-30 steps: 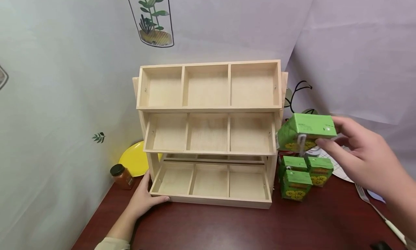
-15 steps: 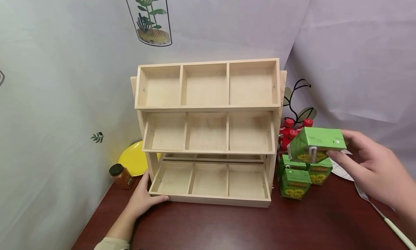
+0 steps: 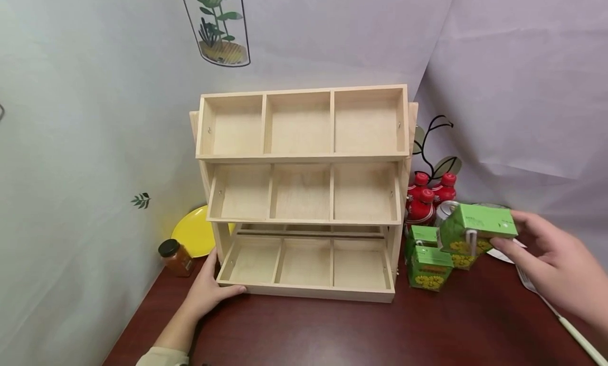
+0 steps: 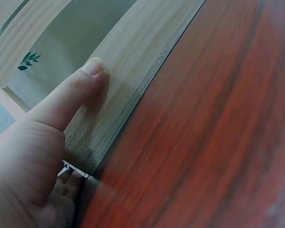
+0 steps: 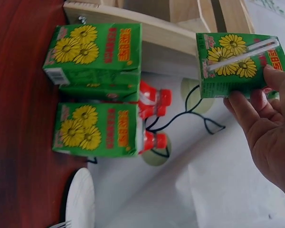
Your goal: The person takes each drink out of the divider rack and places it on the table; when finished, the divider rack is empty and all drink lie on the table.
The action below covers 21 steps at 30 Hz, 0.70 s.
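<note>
My right hand (image 3: 556, 263) pinches a green drink carton (image 3: 486, 222) between thumb and fingers, in the air to the right of a three-tier wooden display rack (image 3: 304, 158). The right wrist view shows yellow flowers and a wrapped straw on the held drink carton (image 5: 242, 57). Below it, several matching cartons (image 3: 429, 271) stand on the table beside the rack, one partly covered by it. My left hand (image 3: 204, 297) grips the rack's lower left corner. In the left wrist view its thumb (image 4: 80, 88) presses the bottom tray's front board (image 4: 128, 71); the other fingers are mostly hidden.
Behind the cartons are red bottles (image 3: 420, 210) and a can (image 3: 445, 210). A fork (image 3: 560, 318) lies at the right, near a partly covered white plate (image 3: 502, 254). Left of the rack are a yellow plate (image 3: 192, 231) and a jar with a dark lid (image 3: 176, 257).
My right hand has moved right and down with the drink carton, away from the rack, uncovering the red bottles and can. The left hand has kept its place on the rack's corner.
</note>
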Tool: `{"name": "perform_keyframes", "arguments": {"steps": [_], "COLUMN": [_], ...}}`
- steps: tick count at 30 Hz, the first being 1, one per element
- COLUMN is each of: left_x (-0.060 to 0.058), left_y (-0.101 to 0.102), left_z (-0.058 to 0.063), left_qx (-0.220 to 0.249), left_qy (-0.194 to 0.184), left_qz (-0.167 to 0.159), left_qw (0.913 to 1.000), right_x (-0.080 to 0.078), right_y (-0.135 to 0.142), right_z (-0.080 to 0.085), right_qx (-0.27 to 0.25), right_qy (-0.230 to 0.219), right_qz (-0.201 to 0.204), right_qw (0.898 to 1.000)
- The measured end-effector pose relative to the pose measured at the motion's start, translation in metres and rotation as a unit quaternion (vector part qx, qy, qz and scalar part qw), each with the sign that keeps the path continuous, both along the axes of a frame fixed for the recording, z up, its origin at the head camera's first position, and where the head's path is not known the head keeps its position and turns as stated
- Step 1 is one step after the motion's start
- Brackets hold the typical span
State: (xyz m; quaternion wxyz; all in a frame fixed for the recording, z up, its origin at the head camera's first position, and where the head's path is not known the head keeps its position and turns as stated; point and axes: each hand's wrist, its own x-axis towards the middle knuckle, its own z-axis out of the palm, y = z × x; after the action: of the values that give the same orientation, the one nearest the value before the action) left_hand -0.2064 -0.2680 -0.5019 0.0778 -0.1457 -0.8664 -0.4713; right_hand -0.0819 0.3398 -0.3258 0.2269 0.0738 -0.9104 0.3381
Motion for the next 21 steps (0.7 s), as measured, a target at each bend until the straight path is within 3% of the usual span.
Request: {"name": "perform_keyframes", "arguments": {"steps": [12, 21], "left_x": [0.0, 0.0], "left_y": [0.001, -0.001], "left_z": [0.0, 0.002], "left_qx": [-0.001, 0.003], "left_qy": [-0.004, -0.006], "left_qz": [0.003, 0.002], "left_qw": [1.0, 1.0], "right_x": [0.005, 0.007], "right_y": [0.028, 0.045], "right_z": [-0.031, -0.059], "right_qx": [0.013, 0.012], "right_qy": [-0.017, -0.033], "right_qz": [0.017, 0.003], "right_qw": [1.0, 0.999]}}
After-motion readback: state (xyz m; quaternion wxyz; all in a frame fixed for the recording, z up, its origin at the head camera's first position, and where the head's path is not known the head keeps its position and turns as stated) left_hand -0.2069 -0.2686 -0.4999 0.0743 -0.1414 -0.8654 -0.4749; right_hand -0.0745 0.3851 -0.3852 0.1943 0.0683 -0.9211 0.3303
